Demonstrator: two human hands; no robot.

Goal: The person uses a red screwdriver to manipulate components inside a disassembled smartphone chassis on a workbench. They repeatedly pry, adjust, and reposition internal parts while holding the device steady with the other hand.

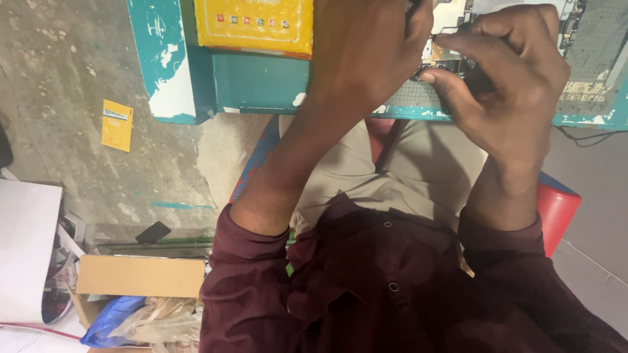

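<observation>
I hold the little phone board (451, 49) at the edge of the green table (261, 82), right over my lap. To do this well, I keep it still and press softly. My right hand (507, 85) is curled shut, pinching the board with thumb and fingers. My left hand (363, 55) is bent over its other end, but I cannot tell its grip. A yellow box (255, 26) sits nearby.
</observation>
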